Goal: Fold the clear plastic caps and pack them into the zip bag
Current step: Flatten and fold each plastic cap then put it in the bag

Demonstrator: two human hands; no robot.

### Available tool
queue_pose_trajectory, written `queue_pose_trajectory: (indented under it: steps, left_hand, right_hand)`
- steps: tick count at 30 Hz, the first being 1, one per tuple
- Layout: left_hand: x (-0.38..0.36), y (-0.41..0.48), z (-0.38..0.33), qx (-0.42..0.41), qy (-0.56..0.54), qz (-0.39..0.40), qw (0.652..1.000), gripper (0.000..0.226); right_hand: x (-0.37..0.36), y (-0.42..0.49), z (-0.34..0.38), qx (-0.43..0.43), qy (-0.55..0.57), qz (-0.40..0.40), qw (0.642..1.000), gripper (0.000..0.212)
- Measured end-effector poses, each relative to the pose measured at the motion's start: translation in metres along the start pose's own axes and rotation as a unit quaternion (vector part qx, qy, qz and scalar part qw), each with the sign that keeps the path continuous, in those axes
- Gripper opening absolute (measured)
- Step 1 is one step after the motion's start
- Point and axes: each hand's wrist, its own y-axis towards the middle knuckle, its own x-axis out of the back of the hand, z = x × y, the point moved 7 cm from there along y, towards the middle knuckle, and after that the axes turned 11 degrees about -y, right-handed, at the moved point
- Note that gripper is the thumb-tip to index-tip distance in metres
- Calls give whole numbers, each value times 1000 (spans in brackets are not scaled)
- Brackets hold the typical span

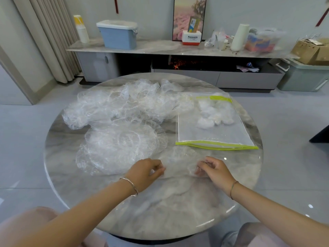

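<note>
A clear plastic cap (179, 162) lies flat on the round marble table (160, 207) near its front. My left hand (146, 171) pinches the cap's left edge and my right hand (215, 169) pinches its right edge, both with curled fingers. To the left sit flat stacked caps (117, 147), and behind them a big crumpled heap of caps (122, 104). The zip bag (213, 134) with a green strip lies at the right, with several folded caps (213, 113) inside.
Behind the table runs a low sideboard (160, 48) bearing a blue bin (118, 34), a white box, a roll and bags. A green storage box (302, 75) stands on the floor at the right. Curtains hang at the left.
</note>
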Motion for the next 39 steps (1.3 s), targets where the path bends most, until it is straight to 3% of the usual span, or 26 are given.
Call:
queue_pose_trajectory:
  steps: [4,7,9,12,14,16,18,21,25,33,36,39]
  left_hand:
    - [-4,1,7,81,-64,-9,995,24]
    - [-4,2,14,116,-59,-17,991,23]
    - [-2,2,14,123,-25,-29,992,16]
    - [8,4,-5,35,84,-108,990,31]
    - [4,6,-23,-87,130,-129,979,43]
    - [-16,10,-27,-159,196,-72,965,47]
    - [-40,15,-14,-132,226,31,965,58]
    - [-61,19,2,-97,213,97,967,83]
    - [-64,25,6,-74,218,105,968,81]
    - [-66,26,9,-66,208,115,969,81]
    - [-64,25,6,-54,216,114,968,86]
    - [-51,24,-1,-57,209,93,972,83]
  right_hand:
    - [2,0,-3,-16,-91,-20,996,21]
    - [4,2,-7,-26,-139,-22,990,7]
    - [5,2,-2,5,-246,-39,969,19]
    - [0,-9,26,172,-403,-110,892,36]
    - [-15,-15,36,235,-443,-82,861,44]
    - [-33,-15,29,235,-492,-11,838,66]
    - [-42,-10,11,193,-528,46,825,87]
    - [-43,-1,-5,152,-548,81,818,90]
    - [-46,2,-8,160,-559,97,808,76]
    - [-48,3,-10,173,-552,108,808,79]
    - [-44,3,-4,175,-545,115,812,64]
    - [-34,-1,21,238,-503,51,829,62]
